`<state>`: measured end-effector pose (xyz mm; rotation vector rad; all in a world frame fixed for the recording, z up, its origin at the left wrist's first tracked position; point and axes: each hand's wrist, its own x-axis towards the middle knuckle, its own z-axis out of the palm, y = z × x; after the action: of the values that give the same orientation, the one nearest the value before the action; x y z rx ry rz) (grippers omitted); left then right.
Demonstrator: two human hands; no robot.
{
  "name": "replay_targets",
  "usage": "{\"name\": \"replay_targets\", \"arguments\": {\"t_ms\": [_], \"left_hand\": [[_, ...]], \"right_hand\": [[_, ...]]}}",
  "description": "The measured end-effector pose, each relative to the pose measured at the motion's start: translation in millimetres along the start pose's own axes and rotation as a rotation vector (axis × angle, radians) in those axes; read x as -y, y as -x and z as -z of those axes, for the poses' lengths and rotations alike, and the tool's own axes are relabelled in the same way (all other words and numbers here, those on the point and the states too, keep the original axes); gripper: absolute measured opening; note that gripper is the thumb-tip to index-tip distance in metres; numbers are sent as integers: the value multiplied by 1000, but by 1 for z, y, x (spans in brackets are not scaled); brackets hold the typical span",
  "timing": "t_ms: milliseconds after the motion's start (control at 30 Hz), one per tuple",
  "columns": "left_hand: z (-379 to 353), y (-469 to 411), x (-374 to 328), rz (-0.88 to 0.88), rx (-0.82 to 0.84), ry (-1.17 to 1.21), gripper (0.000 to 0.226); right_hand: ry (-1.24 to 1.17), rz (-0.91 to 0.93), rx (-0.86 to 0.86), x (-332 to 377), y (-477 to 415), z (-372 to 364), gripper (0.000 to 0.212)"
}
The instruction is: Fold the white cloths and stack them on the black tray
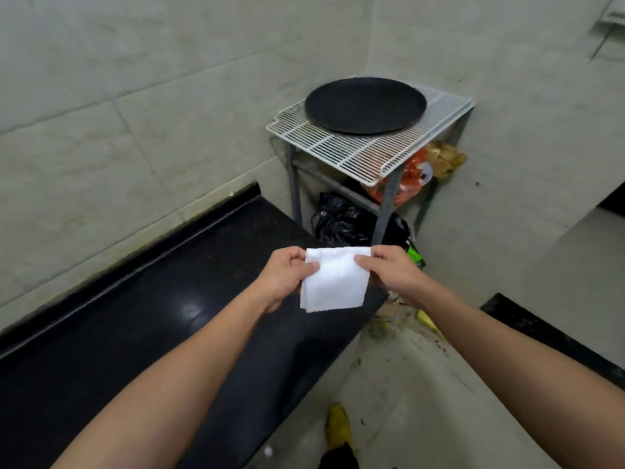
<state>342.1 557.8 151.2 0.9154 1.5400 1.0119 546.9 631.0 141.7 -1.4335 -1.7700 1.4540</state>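
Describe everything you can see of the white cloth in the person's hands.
The soft white fabric cloth is folded into a small, roughly square pad; layered edges show at its lower left corner. It hangs in the air above the end of the glossy black counter, touching no surface. The left hand pinches its upper left corner and the right hand its upper right corner, thumbs on the near face.

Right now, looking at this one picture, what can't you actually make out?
Head view only:
- Fingers of the left hand and right hand behind the white cloth: hidden by the cloth.
- Orange bag and black bag: partly blocked by the wire rack.
- Yellow object near the bottom edge: too blurred to identify.
- Further cloths: none in frame.
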Motion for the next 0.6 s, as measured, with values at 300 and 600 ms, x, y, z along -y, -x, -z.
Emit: {"name": "replay_targets", "arguments": {"t_ms": [300,600], "left_hand": [[-65,-137,-124,-139,-24,65,16],[-99,-248,-209,-277,-158,-59,8]], "right_hand": [[40,219,-427,49,-131,117,36],[222,232,-360,108,-256,211,21]]}}
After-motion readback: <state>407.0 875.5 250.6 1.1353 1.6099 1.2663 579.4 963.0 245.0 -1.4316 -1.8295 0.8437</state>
